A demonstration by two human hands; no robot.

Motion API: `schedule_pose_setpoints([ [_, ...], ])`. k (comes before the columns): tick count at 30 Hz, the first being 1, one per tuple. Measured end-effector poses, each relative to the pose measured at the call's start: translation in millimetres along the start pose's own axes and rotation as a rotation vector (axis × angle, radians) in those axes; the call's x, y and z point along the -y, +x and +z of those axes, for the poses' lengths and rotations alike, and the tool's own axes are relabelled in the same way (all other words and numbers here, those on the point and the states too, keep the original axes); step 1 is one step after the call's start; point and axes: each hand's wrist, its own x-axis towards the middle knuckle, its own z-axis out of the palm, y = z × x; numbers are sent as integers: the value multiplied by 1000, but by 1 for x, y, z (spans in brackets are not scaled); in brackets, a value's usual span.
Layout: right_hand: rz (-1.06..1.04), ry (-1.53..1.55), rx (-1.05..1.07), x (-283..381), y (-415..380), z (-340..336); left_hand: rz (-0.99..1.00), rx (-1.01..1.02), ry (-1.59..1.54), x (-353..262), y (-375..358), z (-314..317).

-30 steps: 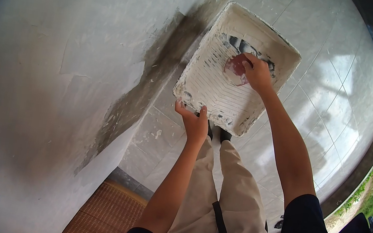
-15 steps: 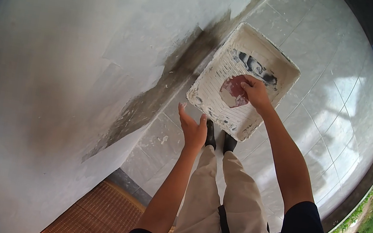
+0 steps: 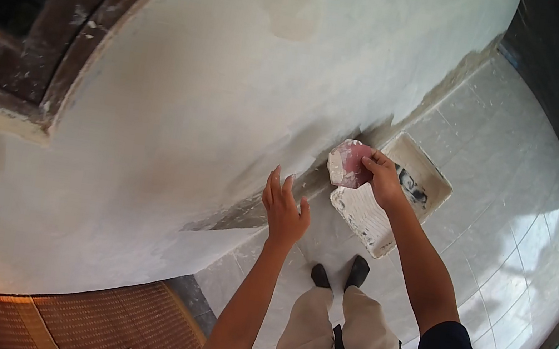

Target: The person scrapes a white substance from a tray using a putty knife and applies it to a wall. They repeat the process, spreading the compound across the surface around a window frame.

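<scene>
My right hand [image 3: 385, 181] pinches a flat pink putty spreader [image 3: 356, 163] by its edge. White paste covers the part of its face toward the wall. Below it on the floor lies a paint tray [image 3: 362, 217] with a ribbed slope, crusted with dried paste and dark smears at its far end. My left hand [image 3: 286, 213] is raised close to the wall [image 3: 204, 98], fingers spread, with nothing in it. Patchy paste coats the wall, and a darker bare band runs along its foot.
A dark wooden window frame [image 3: 45, 53] is set in the wall at upper left. Brown woven matting [image 3: 105, 325] is at lower left. Grey floor tiles [image 3: 474, 225] stretch to the right, and my feet [image 3: 344, 274] stand near the tray.
My right hand has lifted the spreader out of the tray toward the wall. My left hand has risen, fingers extended. The view has shifted, showing more wall and the window frame.
</scene>
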Motion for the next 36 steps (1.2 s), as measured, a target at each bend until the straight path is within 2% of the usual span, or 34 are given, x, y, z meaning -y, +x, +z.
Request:
schedule_pose_setpoints([
  [9,-87,131,240,36,-18,123,165,-188,197,25,38,-114],
  [11,-121,158,226,46,-33,156,177,-221,220,34,41,-139],
  [15,-156,173,388,50,-47,209,208,-308,268,55,35,-191],
  [23,-236,248,419,51,-84,321,281,-396,405,98,30,-286],
  [27,-348,150,425,56,-115,372,299,-505,431,115,23,-329],
  [36,-604,21,406,34,-152,455,384,-552,598,154,12,-431],
])
